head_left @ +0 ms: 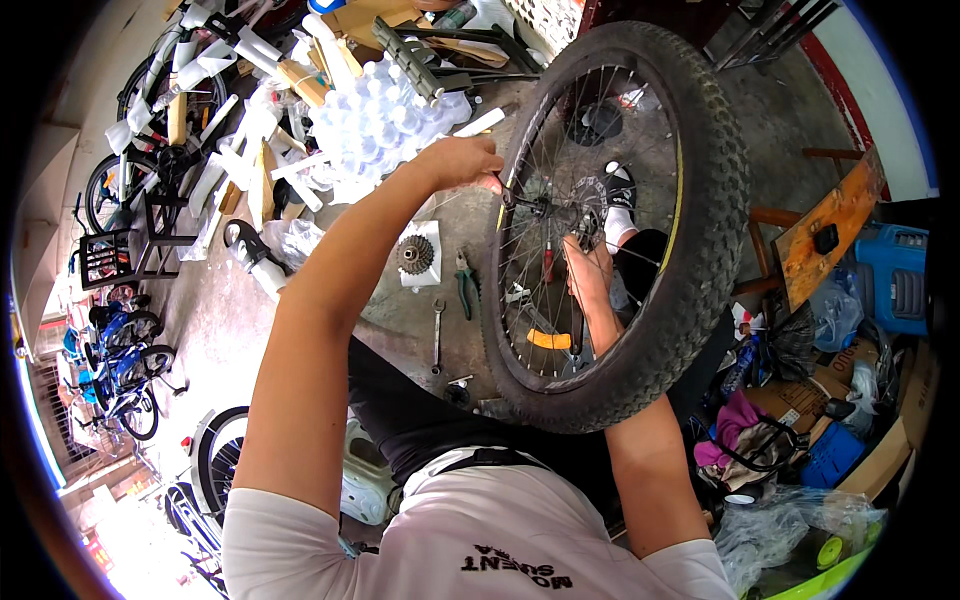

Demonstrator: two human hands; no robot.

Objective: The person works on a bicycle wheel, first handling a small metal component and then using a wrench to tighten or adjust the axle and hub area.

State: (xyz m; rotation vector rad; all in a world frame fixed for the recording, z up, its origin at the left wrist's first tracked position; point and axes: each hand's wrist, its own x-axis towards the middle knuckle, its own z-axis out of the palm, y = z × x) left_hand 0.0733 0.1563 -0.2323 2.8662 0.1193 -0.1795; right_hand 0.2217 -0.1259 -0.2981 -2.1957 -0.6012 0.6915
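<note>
A bicycle wheel [715,180] with a knobbly black tyre stands upright, tilted, between my legs. My left hand [465,165] is closed on a dark, slim handle or lever [520,202] that reaches the hub [541,206] on the wheel's near left side. Seen through the spokes, my right hand [590,268] is on the far side near the hub. Its fingers curl round something there that the spokes partly hide. On the floor left of the wheel, a sprocket cluster [415,255] lies on white paper, beside pliers [465,285] and a spanner [437,335].
Through the spokes show a red-handled screwdriver [548,262] and an orange-handled tool [548,340]. Wrapped bottles [380,120] and packing scraps pile up ahead. A wooden stool [825,235], blue case [890,280] and bags crowd the right. Bicycles [130,370] stand at left.
</note>
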